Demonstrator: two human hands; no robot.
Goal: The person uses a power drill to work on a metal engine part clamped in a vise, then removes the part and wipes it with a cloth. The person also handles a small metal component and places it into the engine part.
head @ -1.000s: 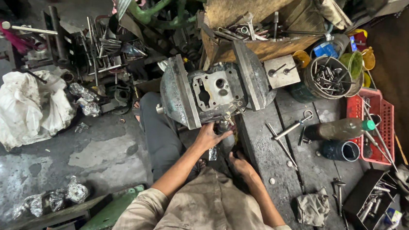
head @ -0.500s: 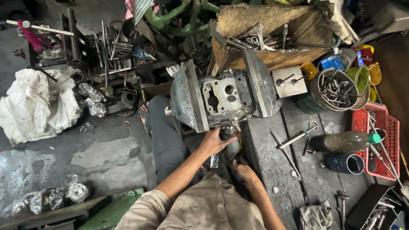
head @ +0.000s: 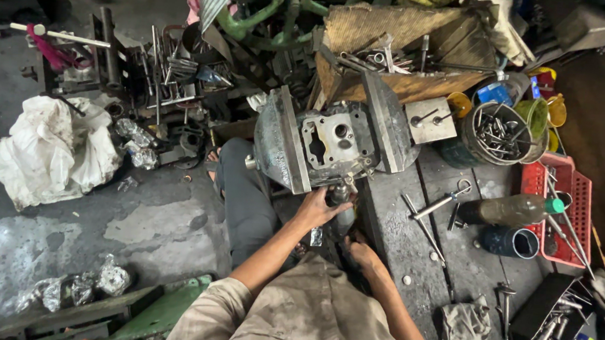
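The biggest shift was in the view itself: over the last second the camera had drifted, so the vise and the grey metal casting clamped between its two broad plates slid from the upper middle toward the centre of the picture, while the white cloth bundle on the floor moved rightward with everything else. The casting itself had stayed put in the vise, face up, at the near edge of the dark desk; nothing suggested it had been loosened or turned. The left hand had remained curled narrowly around a dark cylindrical part just below the casting, so the work seemed to be still at the same stage, a holding or turning effort rather than a fresh step. The right hand sat lower, near the person's lap, in shadow; I could not tell whether it gripped anything or lay open. What the cylindrical part was, and how it met the casting, was hidden by the left hand's fingers. The red crate and the green-capped bottle were plain enough, but the round tub of bolts was too cluttered to sort, and the tool tray at lower right was cut off by the frame.
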